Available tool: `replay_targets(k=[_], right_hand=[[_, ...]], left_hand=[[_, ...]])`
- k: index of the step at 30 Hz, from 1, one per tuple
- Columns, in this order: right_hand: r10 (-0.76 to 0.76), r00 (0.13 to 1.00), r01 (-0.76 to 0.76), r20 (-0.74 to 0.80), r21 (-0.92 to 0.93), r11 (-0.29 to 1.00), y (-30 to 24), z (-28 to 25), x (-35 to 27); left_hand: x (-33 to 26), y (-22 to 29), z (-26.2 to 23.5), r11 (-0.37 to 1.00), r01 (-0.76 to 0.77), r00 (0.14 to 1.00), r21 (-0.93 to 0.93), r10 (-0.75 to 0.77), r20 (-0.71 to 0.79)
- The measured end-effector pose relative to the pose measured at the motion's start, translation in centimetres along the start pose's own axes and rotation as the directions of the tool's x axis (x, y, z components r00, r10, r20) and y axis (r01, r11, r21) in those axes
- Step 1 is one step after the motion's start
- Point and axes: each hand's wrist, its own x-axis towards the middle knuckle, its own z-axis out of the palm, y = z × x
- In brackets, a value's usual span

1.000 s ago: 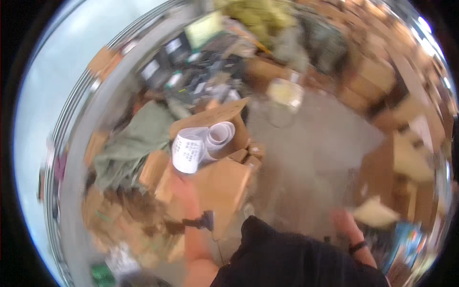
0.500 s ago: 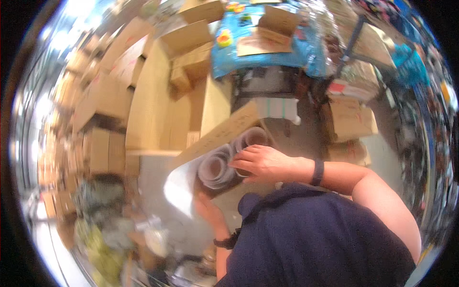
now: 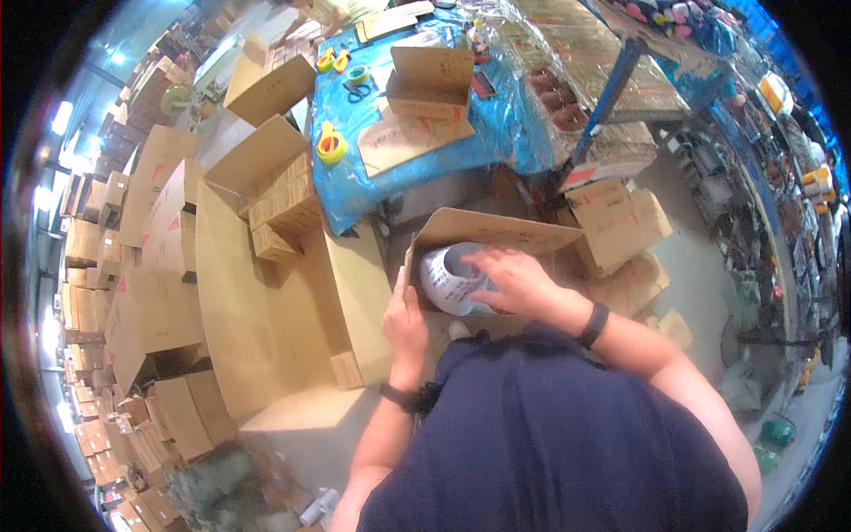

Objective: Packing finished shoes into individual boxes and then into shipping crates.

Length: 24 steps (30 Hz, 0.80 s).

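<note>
Close to my body is a small cardboard box (image 3: 501, 229), one long flap raised on its far side. A white roll (image 3: 450, 282), printed on its outer layer, stands inside it near the left wall. My right hand (image 3: 519, 282) reaches over from the right and lies on the roll with fingers bent round its upper rim; those fingertips are partly hidden. At the box's left side my left hand (image 3: 406, 326) grips the cardboard, fingers up along the wall. My right hand covers much of the box's inside.
A large open carton (image 3: 284, 346) stands to the left, smaller boxes (image 3: 288, 208) within it. Beyond lies a blue-covered table (image 3: 341, 191) with tape rolls (image 3: 331, 146), scissors (image 3: 357, 91) and an open box (image 3: 430, 84). Stacked cartons (image 3: 616, 222) stand right; a loaded rack (image 3: 789, 204) lines that side.
The view has swung, and the small box sits at a different angle. A loose white sheet beside it no longer shows there. My left hand has moved up onto the box's left wall.
</note>
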Motion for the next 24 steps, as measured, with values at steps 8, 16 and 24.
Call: replay_targets(k=[8,16,24], right_hand=[[-0.337,0.938,0.316,-0.083,-0.196,0.928,3.6,0.6,10.7],[-0.454,0.837,0.504,0.307,-0.105,0.857,5.7,-1.1,15.2],[-0.395,0.917,0.391,-0.057,-0.069,0.918,3.2,0.0,23.8]], left_hand=[[8.4,3.5,3.2,0.987,0.147,0.988,0.056,-0.150,0.045],[14.2,-0.3,2.9,0.966,0.257,0.956,-0.025,-0.258,-0.137],[24.9,-9.6,-3.4,0.929,0.314,0.916,-0.196,-0.351,-0.197]])
